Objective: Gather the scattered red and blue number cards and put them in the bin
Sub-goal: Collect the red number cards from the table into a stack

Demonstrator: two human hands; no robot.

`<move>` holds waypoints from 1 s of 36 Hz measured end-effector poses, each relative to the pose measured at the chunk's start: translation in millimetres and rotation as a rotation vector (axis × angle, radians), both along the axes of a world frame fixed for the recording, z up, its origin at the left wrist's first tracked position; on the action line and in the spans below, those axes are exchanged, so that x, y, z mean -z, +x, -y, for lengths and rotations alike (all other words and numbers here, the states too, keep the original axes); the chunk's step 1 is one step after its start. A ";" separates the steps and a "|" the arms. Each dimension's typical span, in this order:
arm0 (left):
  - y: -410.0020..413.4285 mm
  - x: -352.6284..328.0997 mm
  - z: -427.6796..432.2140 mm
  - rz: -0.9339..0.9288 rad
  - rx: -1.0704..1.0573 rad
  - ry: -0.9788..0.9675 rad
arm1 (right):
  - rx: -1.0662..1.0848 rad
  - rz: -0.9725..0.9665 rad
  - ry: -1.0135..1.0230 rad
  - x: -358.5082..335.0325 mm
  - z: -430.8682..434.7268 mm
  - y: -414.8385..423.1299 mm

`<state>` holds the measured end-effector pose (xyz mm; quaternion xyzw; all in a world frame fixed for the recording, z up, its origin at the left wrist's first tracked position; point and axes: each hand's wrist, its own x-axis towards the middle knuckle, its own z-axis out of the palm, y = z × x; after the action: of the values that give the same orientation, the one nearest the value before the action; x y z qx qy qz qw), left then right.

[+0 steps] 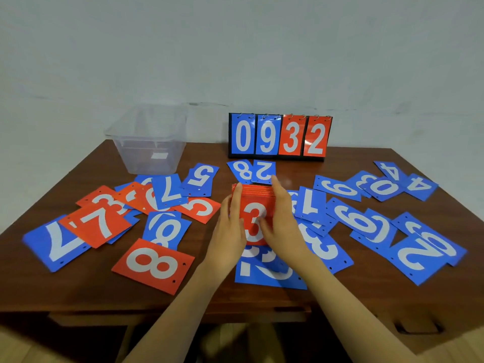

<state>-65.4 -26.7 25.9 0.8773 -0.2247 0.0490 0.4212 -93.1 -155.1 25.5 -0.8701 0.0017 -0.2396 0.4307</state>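
Red 8 card (154,265) lies loose near the front edge of the tabletop (91,289), more scattered L & R. Behind it, left hand (230,231) & right hand (282,224) clamp the red card stack (252,197) mid-tabletop: squaring up, I'd say. Next prob a lift to the bin (149,142), far-left corner

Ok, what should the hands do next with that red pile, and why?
Probably carry the red card stack to the clear bin at the back left and drop it in. The left hand and right hand grip its sides, the cards look squared, and the bin seems to hold none.
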 end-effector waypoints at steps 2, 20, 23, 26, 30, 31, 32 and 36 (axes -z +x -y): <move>0.2 1.5 -1.9 -0.021 0.014 -0.020 | 0.015 -0.054 0.188 7.5 0.8 -2.0; 42.4 -13.7 -39.9 -0.352 -0.037 -0.203 | -0.086 -0.328 0.243 -13.6 -3.7 36.5; 54.2 -15.5 -68.2 -0.317 -0.142 0.031 | -0.048 -0.347 0.272 -14.8 -6.1 45.8; 47.6 -10.8 -104.5 -0.269 -0.158 0.362 | -0.029 -0.377 0.333 -11.0 -7.7 49.0; 23.6 0.8 -143.6 -0.381 -0.165 0.509 | -0.059 -0.428 0.354 -1.4 -13.4 46.1; 18.9 2.5 -150.6 -0.410 -0.187 0.500 | -0.063 -0.438 0.356 0.7 -15.7 45.4; 15.7 4.1 -156.2 -0.430 -0.212 0.483 | -0.064 -0.442 0.363 2.4 -18.4 45.2; 8.7 6.7 -171.1 -0.496 -0.276 0.336 | -0.091 -0.448 0.411 5.8 -32.6 41.7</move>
<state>-56.7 144.4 19.2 0.9418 0.0008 -0.1475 0.3021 -51.4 -122.5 19.7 -0.7952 0.1060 -0.0168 0.5968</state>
